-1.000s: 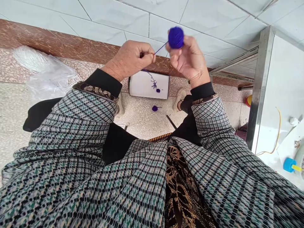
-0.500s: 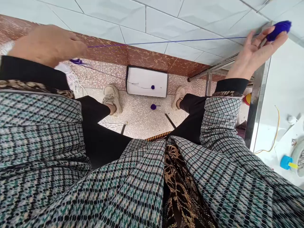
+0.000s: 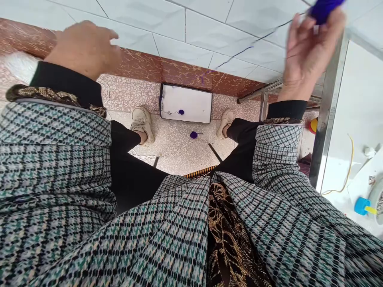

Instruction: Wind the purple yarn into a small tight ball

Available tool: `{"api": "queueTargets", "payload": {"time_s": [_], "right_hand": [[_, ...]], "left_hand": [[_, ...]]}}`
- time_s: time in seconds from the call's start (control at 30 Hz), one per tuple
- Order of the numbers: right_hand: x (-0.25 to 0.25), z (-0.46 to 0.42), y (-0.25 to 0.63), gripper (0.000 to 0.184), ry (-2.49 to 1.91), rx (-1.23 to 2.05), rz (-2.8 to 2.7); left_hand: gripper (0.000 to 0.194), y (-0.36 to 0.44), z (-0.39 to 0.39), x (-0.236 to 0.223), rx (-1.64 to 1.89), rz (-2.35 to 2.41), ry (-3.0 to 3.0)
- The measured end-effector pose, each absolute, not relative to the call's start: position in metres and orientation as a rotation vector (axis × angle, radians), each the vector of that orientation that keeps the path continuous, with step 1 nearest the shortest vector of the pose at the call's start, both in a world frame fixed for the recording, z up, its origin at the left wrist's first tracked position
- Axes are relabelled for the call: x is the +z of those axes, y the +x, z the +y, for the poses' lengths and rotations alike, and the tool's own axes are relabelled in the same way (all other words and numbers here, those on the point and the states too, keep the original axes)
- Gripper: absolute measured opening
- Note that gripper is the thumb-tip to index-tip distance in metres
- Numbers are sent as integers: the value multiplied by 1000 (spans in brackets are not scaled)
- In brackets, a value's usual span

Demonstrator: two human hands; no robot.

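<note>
High at the right, my right hand (image 3: 308, 56) is closed around a small ball of purple-blue yarn (image 3: 324, 10), partly cut off by the frame's top edge. A slack strand of yarn (image 3: 236, 55) hangs from that ball down to the left, its lower end blurred. My left hand (image 3: 86, 48) is up at the left before the wall base, back of the hand toward me. Motion smears it, but its thumb and fingers look apart, and no yarn shows in them. Far below, a purple pompom (image 3: 181, 112) with a thread lies in a white shallow box (image 3: 188, 97).
Another purple pompom (image 3: 194, 135) lies on the speckled floor between my shoes. A tiled wall (image 3: 209, 32) rises in front. To the right stands a metal-framed table (image 3: 344, 107) with a yellow cord (image 3: 348, 167) and a blue-and-yellow object (image 3: 362, 206). White plastic (image 3: 22, 67) lies at far left.
The strand stretched taut between my hands has gone slack and left my left hand. My right hand moved up and left with the ball. The pompom in the box shifted left.
</note>
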State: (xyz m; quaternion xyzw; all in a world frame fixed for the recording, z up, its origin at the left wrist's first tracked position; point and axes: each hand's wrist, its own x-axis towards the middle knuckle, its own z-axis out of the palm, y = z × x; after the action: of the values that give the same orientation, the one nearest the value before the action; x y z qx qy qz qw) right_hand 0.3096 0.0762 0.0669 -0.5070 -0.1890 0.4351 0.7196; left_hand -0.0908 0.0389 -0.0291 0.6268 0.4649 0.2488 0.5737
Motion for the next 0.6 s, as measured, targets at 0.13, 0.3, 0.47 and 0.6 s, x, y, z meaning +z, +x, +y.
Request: {"api": "queueTargets", "payload": {"time_s": [0.13, 0.3, 0.47, 0.6], "right_hand": [[21, 65, 266, 19, -1171, 1510, -732], [5, 35, 216, 6, -1259, 1872, -936], [-9, 37, 209, 7, -1247, 1923, -1043], [-21, 42, 210, 19, -1266, 1939, -1008]], "left_hand": [[60, -29, 31, -20, 761, 1032, 1437], [63, 6, 26, -3, 815, 1031, 1293], [33, 18, 23, -5, 712, 1043, 1160], [10, 15, 24, -13, 738, 1024, 1139]]}}
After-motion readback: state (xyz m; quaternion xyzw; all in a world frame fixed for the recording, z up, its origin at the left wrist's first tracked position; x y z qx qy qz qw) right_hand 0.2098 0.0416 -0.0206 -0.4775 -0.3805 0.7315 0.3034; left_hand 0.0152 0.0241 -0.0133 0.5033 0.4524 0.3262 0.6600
